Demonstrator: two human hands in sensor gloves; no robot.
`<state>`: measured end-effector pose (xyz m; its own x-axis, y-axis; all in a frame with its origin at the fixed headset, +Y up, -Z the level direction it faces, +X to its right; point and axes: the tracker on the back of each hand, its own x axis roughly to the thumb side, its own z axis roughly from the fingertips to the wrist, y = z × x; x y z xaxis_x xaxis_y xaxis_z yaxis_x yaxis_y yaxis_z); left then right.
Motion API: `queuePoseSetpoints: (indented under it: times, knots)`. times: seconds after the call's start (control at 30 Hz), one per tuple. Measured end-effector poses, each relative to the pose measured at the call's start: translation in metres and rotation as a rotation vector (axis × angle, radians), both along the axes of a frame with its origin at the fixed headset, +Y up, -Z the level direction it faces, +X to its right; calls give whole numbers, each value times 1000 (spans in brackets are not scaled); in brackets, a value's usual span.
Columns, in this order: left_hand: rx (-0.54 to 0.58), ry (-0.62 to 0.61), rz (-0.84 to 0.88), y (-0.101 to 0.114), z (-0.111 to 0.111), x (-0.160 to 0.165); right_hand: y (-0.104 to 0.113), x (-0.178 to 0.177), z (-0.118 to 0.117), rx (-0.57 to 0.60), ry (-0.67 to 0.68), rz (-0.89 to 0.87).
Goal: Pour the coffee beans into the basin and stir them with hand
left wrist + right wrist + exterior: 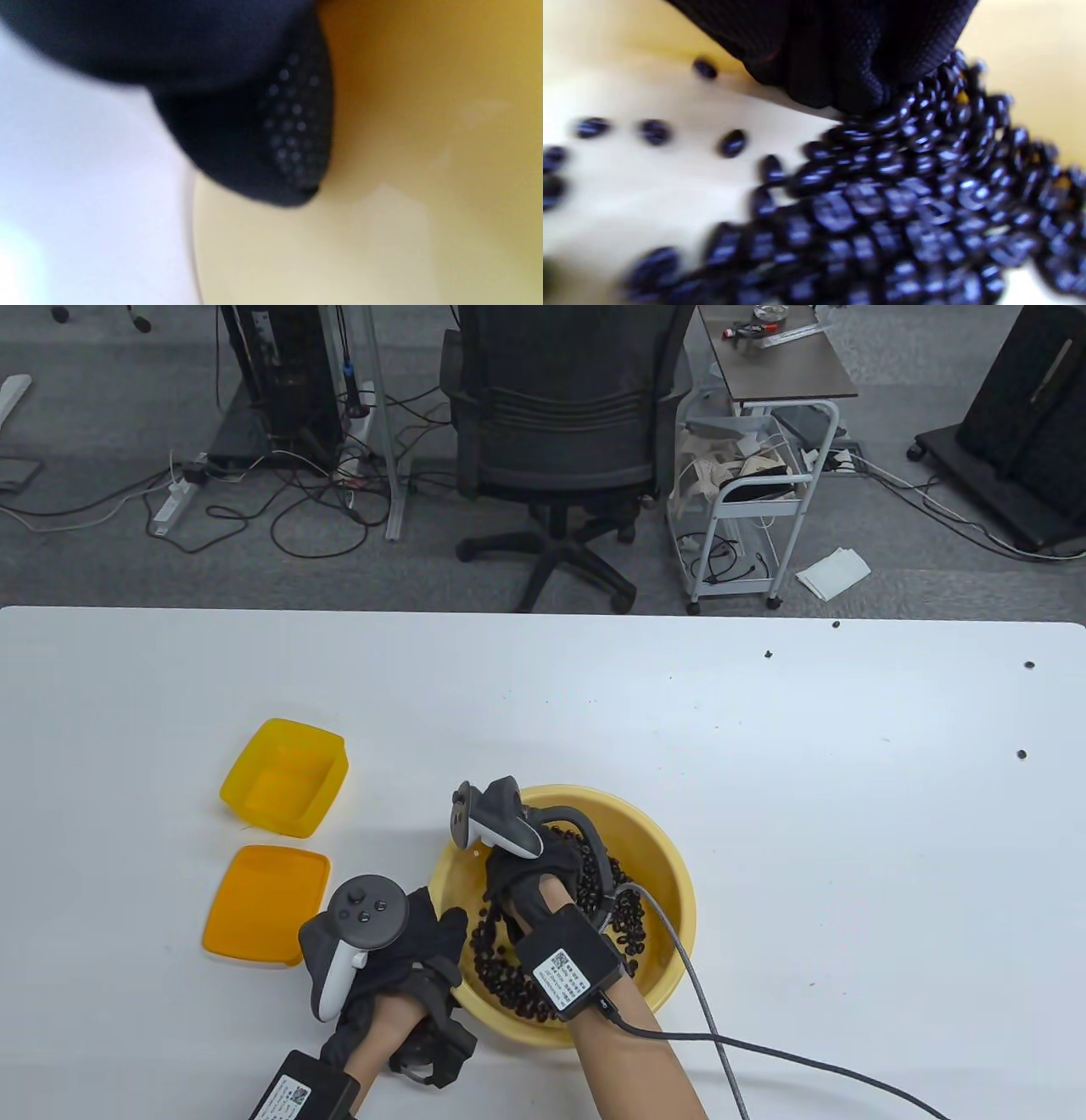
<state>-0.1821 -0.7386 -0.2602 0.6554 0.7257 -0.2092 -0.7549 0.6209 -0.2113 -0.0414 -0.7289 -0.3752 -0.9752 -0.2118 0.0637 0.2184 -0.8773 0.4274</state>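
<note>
A round yellow basin point(670, 882) stands on the white table near the front, with dark coffee beans point(632, 925) on its floor. My right hand point(556, 878) reaches down inside it. In the right wrist view its gloved fingers point(840, 63) hang close together, tips pushed into the heap of beans point(903, 203). A few loose beans lie on the basin's pale floor point(649, 190). My left hand point(437, 937) holds the basin's left rim. The blurred left wrist view shows one gloved finger point(263, 140) pressed against the yellow wall point(424, 169).
An empty yellow box point(284, 776) and its orange lid point(265, 903) lie left of the basin. A grey cable point(704, 984) runs from my right wrist over the basin's right rim to the table front. Stray beans point(1022, 753) dot the far right.
</note>
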Motion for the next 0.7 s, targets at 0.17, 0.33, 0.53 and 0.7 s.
queuePoseSetpoints:
  times: [0.17,0.33,0.53,0.7]
  knots:
    - [-2,3,-5,0,0,0,-1,23,-4,-14,-55,77]
    - [-2,10,-8,0,0,0,0,43,-3,-76,-106,90]
    - [0,17,-11,0,0,0,1,60,6,-187,-135,89]
    - [1,21,-13,0,0,0,1,68,20,-275,-125,57]
